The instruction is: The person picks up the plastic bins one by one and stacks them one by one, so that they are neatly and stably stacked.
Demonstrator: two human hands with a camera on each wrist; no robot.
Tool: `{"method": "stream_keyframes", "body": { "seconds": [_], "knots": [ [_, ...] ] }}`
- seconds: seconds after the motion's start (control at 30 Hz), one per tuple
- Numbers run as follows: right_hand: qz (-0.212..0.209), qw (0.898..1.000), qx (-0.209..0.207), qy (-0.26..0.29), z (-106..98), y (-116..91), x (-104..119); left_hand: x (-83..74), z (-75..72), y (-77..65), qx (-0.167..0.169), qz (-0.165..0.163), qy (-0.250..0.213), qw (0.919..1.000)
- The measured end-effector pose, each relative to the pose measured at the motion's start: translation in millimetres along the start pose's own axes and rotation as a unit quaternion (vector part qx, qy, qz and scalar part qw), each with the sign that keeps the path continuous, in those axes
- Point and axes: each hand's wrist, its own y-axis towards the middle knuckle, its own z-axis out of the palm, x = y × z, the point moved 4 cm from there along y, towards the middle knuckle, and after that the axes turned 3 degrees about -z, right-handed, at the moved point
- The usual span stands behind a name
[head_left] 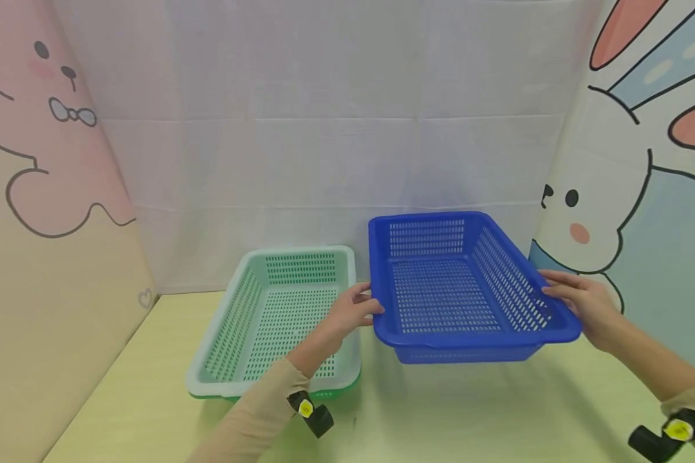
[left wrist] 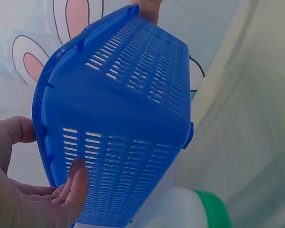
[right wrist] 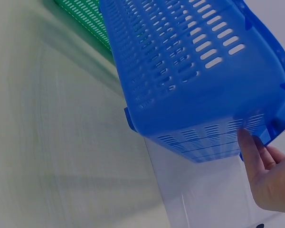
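Fingers (left wrist: 80, 187) of the left grip (head_left: 350, 312) and its thumb (left wrist: 23, 129) pinch the left rim of a blue basket (head_left: 457, 339); the right grip (head_left: 593, 312) pinches its right rim. We see this slotted basket raised above the pale worktop (head_left: 133, 386), right of centre, its open top toward us. Just beside it, on the left, a pale mint basket (head_left: 214, 389) stands on the worktop, a green slotted wall (right wrist: 88, 21) showing below. Beige sleeves (head_left: 255, 405) cover the forearms. Behind, we find creased white cloth (head_left: 301, 161), between a pink cartoon animal (head_left: 75, 167) and a cartoon rabbit (head_left: 605, 199).
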Motion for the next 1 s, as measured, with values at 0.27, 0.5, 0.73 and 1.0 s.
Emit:
{"method": "stream_keyframes", "body": {
  "seconds": [0.27, 0.5, 0.73, 1.0],
  "knots": [
    [-0.016, 1.0, 0.002, 0.024, 27, 0, 9, -9.0, -30.0, -6.0, -0.012, 0.008, 0.009, 0.9999],
    [-0.032, 0.998, 0.011, 0.053, 51, 0, 15, -17.6, -55.4, -15.6, -0.026, 0.026, 0.017, 0.9992],
    [-0.06, 0.997, 0.022, 0.051, 75, 0, 17, -18.8, -79.1, -24.9, -0.038, 0.026, 0.046, 0.9979],
    [-0.072, 0.996, 0.028, 0.049, 97, -2, 17, -16.9, -100.4, -38.8, -0.027, 0.042, 0.057, 0.9971]
  ]
}}
